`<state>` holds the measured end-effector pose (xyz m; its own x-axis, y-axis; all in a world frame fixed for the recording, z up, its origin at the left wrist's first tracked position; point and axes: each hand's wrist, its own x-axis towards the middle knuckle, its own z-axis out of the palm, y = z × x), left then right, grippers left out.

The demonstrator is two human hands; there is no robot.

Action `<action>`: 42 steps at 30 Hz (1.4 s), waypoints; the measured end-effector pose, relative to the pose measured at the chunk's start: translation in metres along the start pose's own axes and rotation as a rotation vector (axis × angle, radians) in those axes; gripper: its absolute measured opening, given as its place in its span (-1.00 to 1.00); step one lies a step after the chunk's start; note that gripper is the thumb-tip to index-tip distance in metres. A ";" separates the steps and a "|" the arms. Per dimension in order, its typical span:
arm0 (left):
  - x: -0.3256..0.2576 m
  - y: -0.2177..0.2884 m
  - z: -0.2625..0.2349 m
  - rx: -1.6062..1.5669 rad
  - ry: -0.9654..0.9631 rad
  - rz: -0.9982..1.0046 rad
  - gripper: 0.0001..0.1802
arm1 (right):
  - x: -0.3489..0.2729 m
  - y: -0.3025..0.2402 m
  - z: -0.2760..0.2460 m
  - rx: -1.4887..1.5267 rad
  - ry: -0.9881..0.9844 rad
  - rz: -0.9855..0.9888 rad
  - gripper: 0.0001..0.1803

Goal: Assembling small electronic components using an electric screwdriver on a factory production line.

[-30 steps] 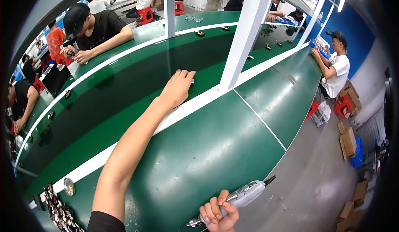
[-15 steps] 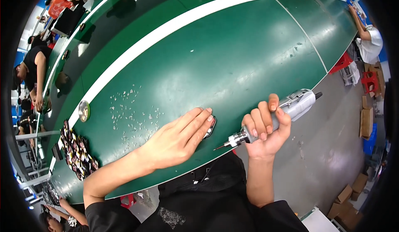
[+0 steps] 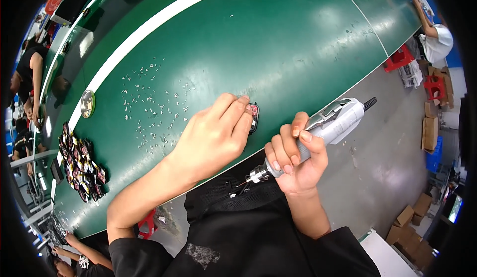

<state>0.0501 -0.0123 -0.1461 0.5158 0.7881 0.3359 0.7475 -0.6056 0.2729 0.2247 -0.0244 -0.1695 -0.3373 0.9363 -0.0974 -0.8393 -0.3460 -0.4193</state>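
— Where is the little black part (image 3: 254, 117)?
— On the green bench (image 3: 278, 43), under the left hand's (image 3: 214, 137) flat fingertips.
— And the screwdriver (image 3: 318, 134)?
— Gripped in the right hand (image 3: 294, 162), just right of the part, tip pointing down-left, off the bench.

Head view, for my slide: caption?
Left hand presses a small dark part on the green table; right hand holds an electric screwdriver.

A long green workbench (image 3: 278, 43) with a white stripe (image 3: 164, 24) is spanning the room. Overhead light is reflecting off its surface. Red stools (image 3: 397, 58) and cardboard boxes (image 3: 430, 133) are standing on the grey floor (image 3: 382, 163).
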 end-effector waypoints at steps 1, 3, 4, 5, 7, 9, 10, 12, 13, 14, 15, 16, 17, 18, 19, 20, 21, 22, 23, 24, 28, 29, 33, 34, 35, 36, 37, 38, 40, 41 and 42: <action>-0.001 0.000 0.003 0.088 0.019 0.047 -0.67 | -0.002 0.004 0.002 -0.011 0.025 0.022 -0.89; -0.005 -0.001 0.008 0.109 0.072 0.105 -0.67 | -0.005 0.011 0.002 0.006 0.025 0.049 -0.91; -0.006 0.001 0.008 0.127 0.082 0.122 -0.64 | -0.006 0.015 0.003 -0.013 0.073 0.051 -0.92; -0.007 0.003 0.008 0.144 0.092 0.138 -0.62 | -0.008 0.019 0.004 -0.031 0.121 0.054 -0.92; -0.008 0.009 0.009 0.121 0.103 0.152 -0.61 | -0.009 0.022 0.003 -0.029 0.148 0.060 -0.92; -0.010 0.011 0.012 0.101 0.114 0.162 -0.60 | -0.008 0.021 0.005 -0.071 0.140 0.017 -0.91; -0.011 0.010 0.013 0.113 0.139 0.186 -0.60 | -0.007 0.019 0.004 -0.093 0.143 0.013 -0.91; -0.013 0.009 0.015 0.119 0.160 0.206 -0.60 | -0.006 0.018 0.003 -0.067 0.151 0.032 -0.90; -0.013 0.009 0.015 0.096 0.156 0.195 -0.61 | -0.005 0.018 0.003 -0.042 0.151 0.047 -0.90; -0.012 0.008 0.015 0.073 0.151 0.185 -0.62 | -0.005 0.018 0.002 -0.032 0.154 0.046 -0.90; -0.012 0.009 0.013 0.067 0.150 0.183 -0.62 | -0.005 0.018 0.002 -0.033 0.160 0.048 -0.90; -0.010 0.009 0.011 0.053 0.116 0.164 -0.62 | -0.005 0.017 0.003 -0.023 0.161 0.053 -0.90; -0.010 0.010 0.009 0.040 0.082 0.145 -0.62 | -0.004 0.016 0.003 -0.012 0.161 0.058 -0.89; -0.010 0.010 0.009 0.035 0.081 0.143 -0.62 | -0.003 0.014 0.003 -0.014 0.166 0.060 -0.89; -0.011 0.009 0.010 0.025 0.061 0.134 -0.61 | -0.002 0.009 0.001 -0.036 0.106 0.056 -0.89; -0.012 0.009 0.010 0.015 0.041 0.124 -0.61 | 0.000 0.003 0.000 -0.058 0.046 0.053 -0.89; -0.012 0.010 0.008 0.008 0.041 0.123 -0.61 | 0.004 -0.005 0.001 -0.081 -0.023 0.024 -0.88; -0.012 0.013 0.001 -0.017 -0.012 0.100 -0.59 | 0.009 -0.016 0.003 -0.125 -0.111 -0.013 -0.86; -0.013 0.014 -0.001 -0.048 -0.065 0.077 -0.57 | 0.015 -0.025 0.004 -0.173 -0.194 -0.049 -0.85; -0.015 0.013 0.000 -0.052 -0.066 0.072 -0.57 | 0.021 -0.034 0.006 -0.174 -0.191 -0.044 -0.85; -0.018 0.011 0.008 0.083 -0.046 0.160 -0.52 | 0.040 -0.057 0.015 -0.368 -0.337 -0.193 -0.79; -0.019 0.011 0.009 0.101 -0.032 0.173 -0.52 | 0.044 -0.059 0.016 -0.412 -0.358 -0.218 -0.77; -0.018 0.012 0.011 0.146 -0.006 0.184 -0.54 | 0.055 -0.062 0.017 -0.459 -0.388 -0.193 -0.76; -0.018 0.012 0.011 0.139 -0.005 0.179 -0.55 | 0.058 -0.060 0.016 -0.458 -0.386 -0.195 -0.76; -0.018 0.011 0.011 0.132 -0.005 0.175 -0.57 | 0.060 -0.059 0.015 -0.458 -0.383 -0.197 -0.76; -0.018 0.011 0.011 0.128 -0.006 0.168 -0.57 | 0.062 -0.058 0.014 -0.458 -0.381 -0.190 -0.76; -0.018 0.011 0.012 0.119 -0.005 0.168 -0.57 | 0.063 -0.057 0.013 -0.464 -0.382 -0.193 -0.76; -0.018 0.010 0.012 0.109 -0.003 0.168 -0.57 | 0.064 -0.056 0.012 -0.470 -0.383 -0.196 -0.76; -0.018 0.009 0.012 0.105 -0.004 0.165 -0.56 | 0.066 -0.055 0.009 -0.470 -0.383 -0.178 -0.77; -0.018 0.009 0.012 0.103 -0.004 0.169 -0.56 | 0.067 -0.055 0.008 -0.472 -0.384 -0.168 -0.77; -0.018 0.009 0.011 0.102 -0.005 0.164 -0.56 | 0.068 -0.054 0.008 -0.471 -0.384 -0.162 -0.77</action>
<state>0.0520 -0.0307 -0.1599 0.6361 0.6804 0.3639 0.6918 -0.7118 0.1217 0.2436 0.0571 -0.1461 -0.4240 0.8561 0.2954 -0.6444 -0.0560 -0.7626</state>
